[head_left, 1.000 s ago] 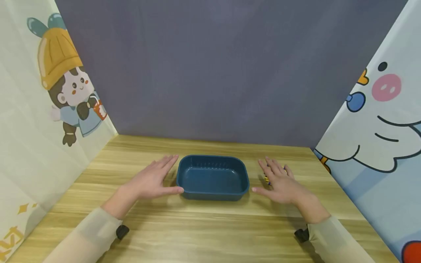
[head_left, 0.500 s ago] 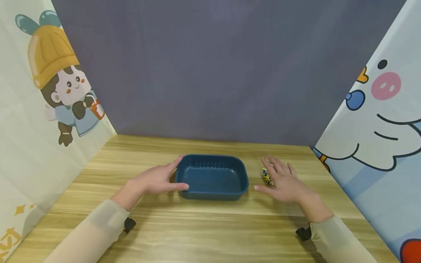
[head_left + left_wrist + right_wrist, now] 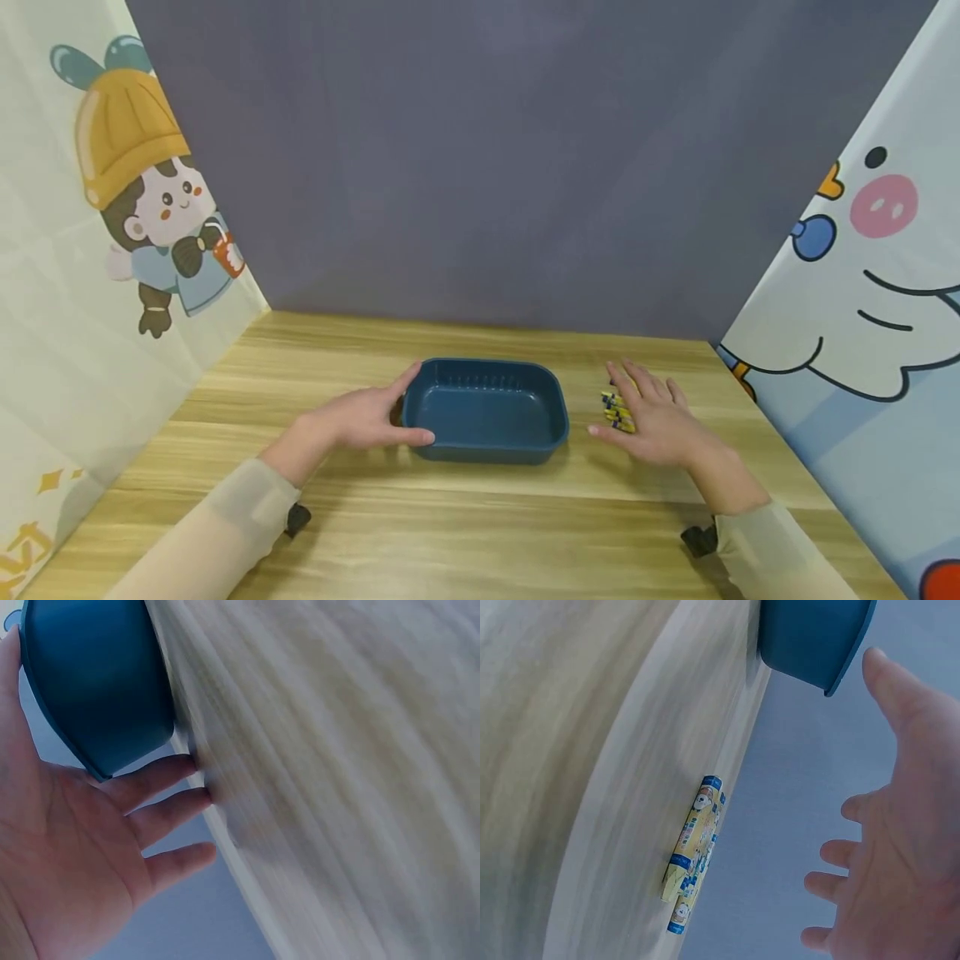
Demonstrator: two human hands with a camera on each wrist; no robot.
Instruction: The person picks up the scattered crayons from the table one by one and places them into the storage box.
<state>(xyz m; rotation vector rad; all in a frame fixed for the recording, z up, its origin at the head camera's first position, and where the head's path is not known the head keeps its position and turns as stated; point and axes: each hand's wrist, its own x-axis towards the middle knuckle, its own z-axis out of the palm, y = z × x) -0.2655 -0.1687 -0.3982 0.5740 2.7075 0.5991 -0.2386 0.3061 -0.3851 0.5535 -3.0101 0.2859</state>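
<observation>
- Wood-grained bench (image 3: 480, 525) fills the lower part of the head view, with a plain grey backdrop (image 3: 480, 167) rising behind it to the top of the frame.
- At upper left, a pale panel (image 3: 45, 350) carries a cartoon figure (image 3: 135, 133) in an orange hat; at upper right, another panel (image 3: 847, 333) shows a white cartoon animal with a pink snout.
- A dark blue rectangular tray (image 3: 483, 417) with rounded corners sits on the bench at the centre of the frame, its inside facing up.
- Just left of centre, the left hand (image 3: 363, 421) is spread wide around the tray's left end, thumb by the near corner and index finger by the far one. Its fingers look fairly straight; whether it bears on the tray cannot be told.
- Right of centre, the right hand (image 3: 660, 421) is also spread, holding nothing. The right wrist view shows it apart from the sticks below.
- Those yellow-and-blue sticks (image 3: 618, 414) lie in a small group on the bench, right of the tray and partly hidden by the right hand; the right wrist view shows printed wrappers.
- Light sleeves (image 3: 202, 533) reach in from both lower corners, a small black object (image 3: 297, 520) at each cuff.
</observation>
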